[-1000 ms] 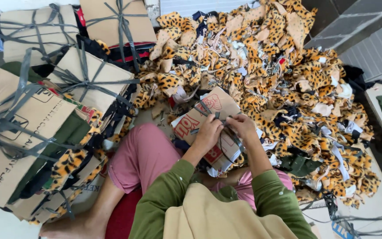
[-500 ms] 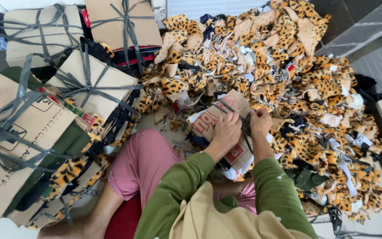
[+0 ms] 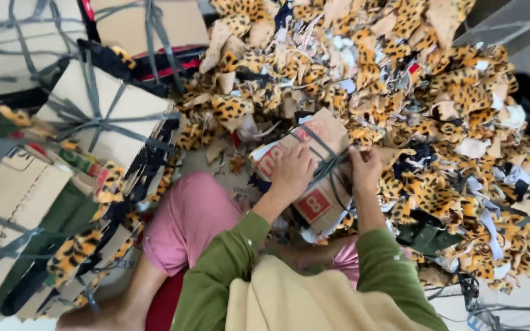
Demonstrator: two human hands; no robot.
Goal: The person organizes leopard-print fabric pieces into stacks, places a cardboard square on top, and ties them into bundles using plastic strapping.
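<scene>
Pressing left hand (image 3: 291,173) flat on strapped cardboard bundle (image 3: 305,178), right hand (image 3: 365,170) pinching grey strap (image 3: 328,164); leopard scraps (image 3: 437,122) crowding beyond fingertips.

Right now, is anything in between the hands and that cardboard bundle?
No. The left hand lies flat on the cardboard bundle, and the right hand grips the grey strap at its edge. Nothing visible sits between.
</scene>
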